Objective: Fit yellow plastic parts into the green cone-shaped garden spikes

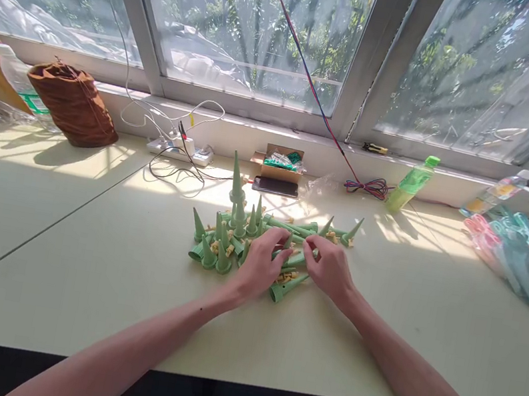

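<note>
A pile of green plastic cone-shaped spikes (223, 259) and green tubes (279, 291) lies on the pale table, with small yellowish pieces (288, 276) scattered among them. My left hand (262, 258) is over the middle of the pile, thumb and fingers curled round a green spike (288, 241) that points up. Close on its right, my right hand (329, 263) is closed in a pinch at the pile's right side. Whatever lies between its fingertips is too small or hidden to make out.
Behind the pile are a black phone (275, 187) and a small open cardboard box (281, 172) with green parts. A power strip (179, 151) with cables and a brown bag (74, 104) stand at left. A green bottle (411, 185) and plastic bags (528, 259) are at right.
</note>
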`<state>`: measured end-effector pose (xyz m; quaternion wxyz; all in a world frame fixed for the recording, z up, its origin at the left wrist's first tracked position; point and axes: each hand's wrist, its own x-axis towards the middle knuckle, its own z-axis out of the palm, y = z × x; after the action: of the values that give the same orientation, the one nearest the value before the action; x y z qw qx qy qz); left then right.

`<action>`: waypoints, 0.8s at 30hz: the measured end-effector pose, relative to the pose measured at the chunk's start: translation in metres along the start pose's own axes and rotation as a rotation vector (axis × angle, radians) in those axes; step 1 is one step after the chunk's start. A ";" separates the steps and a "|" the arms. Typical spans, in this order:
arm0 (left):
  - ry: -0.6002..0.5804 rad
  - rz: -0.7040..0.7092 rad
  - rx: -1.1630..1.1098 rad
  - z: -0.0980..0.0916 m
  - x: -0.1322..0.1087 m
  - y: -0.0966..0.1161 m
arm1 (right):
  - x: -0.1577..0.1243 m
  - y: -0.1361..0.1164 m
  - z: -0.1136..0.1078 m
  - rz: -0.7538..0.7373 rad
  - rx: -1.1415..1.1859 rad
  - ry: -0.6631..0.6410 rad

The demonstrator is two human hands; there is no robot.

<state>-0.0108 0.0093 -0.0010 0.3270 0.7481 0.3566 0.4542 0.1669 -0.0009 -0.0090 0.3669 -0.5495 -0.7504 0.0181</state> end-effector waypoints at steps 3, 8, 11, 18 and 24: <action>-0.008 0.024 -0.014 0.001 0.000 -0.001 | 0.001 0.000 -0.001 0.010 -0.036 0.005; -0.037 0.042 -0.007 0.001 0.000 -0.003 | 0.002 0.000 -0.003 0.013 -0.064 0.018; -0.066 0.043 0.018 0.000 0.001 -0.003 | 0.002 0.000 -0.003 0.018 -0.060 0.017; -0.001 0.057 0.055 0.000 0.001 0.007 | 0.002 -0.005 -0.006 -0.062 -0.028 0.078; 0.250 0.389 0.212 0.000 -0.007 0.018 | -0.002 -0.006 -0.005 -0.214 0.020 -0.026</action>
<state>-0.0088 -0.0058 0.0101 0.1067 0.7707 0.2891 0.5577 0.1652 -0.0064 -0.0040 0.3623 -0.4622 -0.8093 -0.0064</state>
